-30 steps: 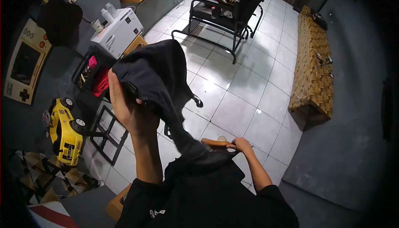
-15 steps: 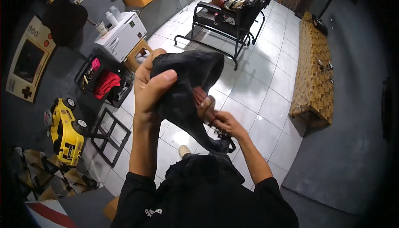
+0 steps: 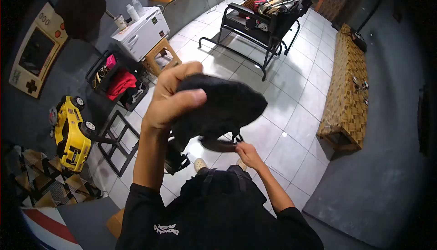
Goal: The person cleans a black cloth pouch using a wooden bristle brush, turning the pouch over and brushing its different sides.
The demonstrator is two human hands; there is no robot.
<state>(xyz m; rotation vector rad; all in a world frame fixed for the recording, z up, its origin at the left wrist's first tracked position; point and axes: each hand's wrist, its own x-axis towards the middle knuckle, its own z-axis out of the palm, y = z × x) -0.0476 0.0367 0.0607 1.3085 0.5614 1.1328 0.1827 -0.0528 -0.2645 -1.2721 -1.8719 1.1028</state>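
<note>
A black, soft-looking item with straps (image 3: pixel 223 97), perhaps a small bag, is held up in front of me. My left hand (image 3: pixel 175 97) grips its upper left side, the thumb lying across the near face. Lower down, my right hand (image 3: pixel 248 154) is closed at the end of a dark curved strip (image 3: pixel 221 145) under the item. Whether that strip is part of the item or a separate piece, I cannot tell. A black strap with a buckle (image 3: pixel 177 159) hangs below my left hand. The inside of the item is turned out of sight.
A black metal chair (image 3: pixel 261 27) with piled cloth stands ahead. At left are a white box-shaped appliance (image 3: pixel 143 36), a wooden stool (image 3: pixel 161 56), a black cart (image 3: pixel 114 79), a black frame (image 3: pixel 119 143) and a yellow toy car (image 3: pixel 72 134). A woven bench (image 3: pixel 343 90) lines the right wall.
The black item has turned, hiding its opening and the reddish-brown part seen inside. My right hand has moved down, away from its middle. A buckled strap now hangs at left.
</note>
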